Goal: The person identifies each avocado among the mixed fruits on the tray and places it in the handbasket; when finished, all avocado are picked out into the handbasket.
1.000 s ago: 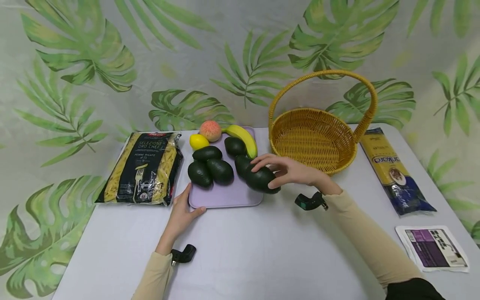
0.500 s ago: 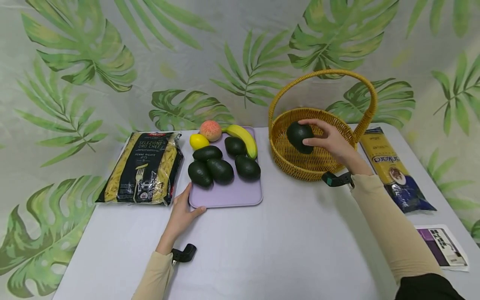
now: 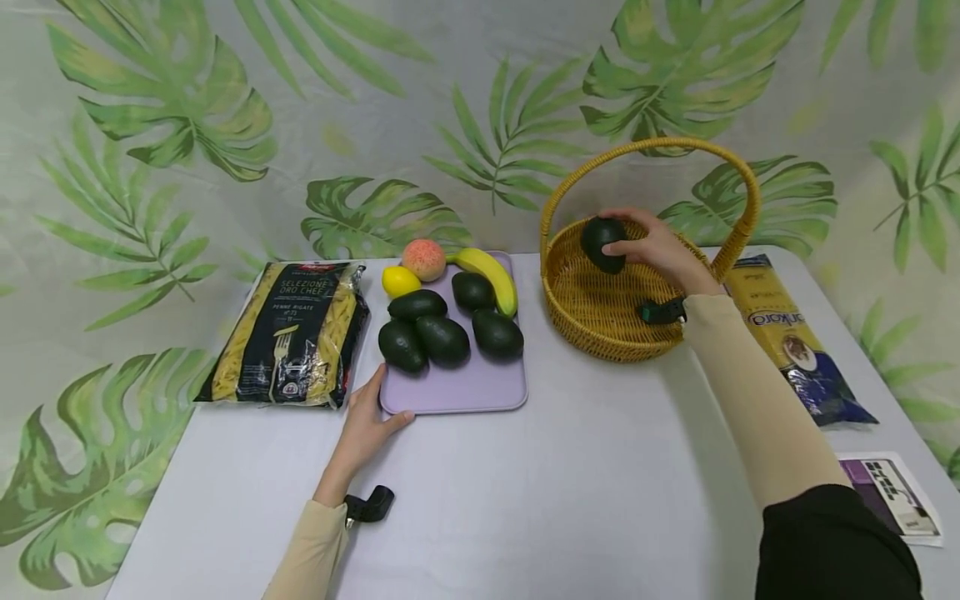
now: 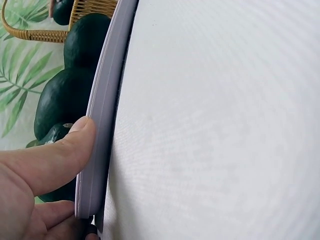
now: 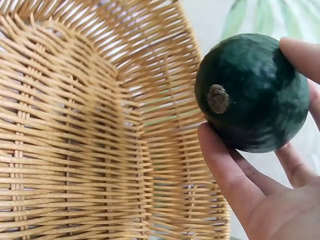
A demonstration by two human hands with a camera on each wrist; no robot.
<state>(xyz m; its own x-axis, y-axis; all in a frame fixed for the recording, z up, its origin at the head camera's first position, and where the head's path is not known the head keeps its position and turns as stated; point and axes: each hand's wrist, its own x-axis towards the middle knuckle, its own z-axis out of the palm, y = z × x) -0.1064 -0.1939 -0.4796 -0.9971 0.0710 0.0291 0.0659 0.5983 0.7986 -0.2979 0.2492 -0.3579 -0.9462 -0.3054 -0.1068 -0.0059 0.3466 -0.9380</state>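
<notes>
My right hand (image 3: 660, 250) grips a dark green avocado (image 3: 603, 244) over the back of the wicker basket (image 3: 600, 321). In the right wrist view the fingers curl round that avocado (image 5: 252, 92), beside the basket's woven wall (image 5: 170, 115). At the near left corner of the lilac tray (image 3: 450, 398), my left hand (image 3: 365, 429) rests with thumb and fingers spread along the edge. The left wrist view shows the left thumb (image 4: 75, 147) against the tray's rim (image 4: 102, 110). Several avocados (image 3: 442, 341), a banana (image 3: 491, 279), a lemon (image 3: 400, 282) and a peach (image 3: 423, 259) lie on the tray.
A bag of penne (image 3: 285, 333) lies left of the tray. Right of the basket is a yellow and blue pasta packet (image 3: 795, 342), partly behind the right arm. A white and purple packet (image 3: 892, 496) lies at the near right. The basket's tall handle (image 3: 652, 143) arches above it.
My right hand has lifted an avocado off the tray's right side and carried it right to the basket, then farther back. The left hand has stayed at the tray corner.
</notes>
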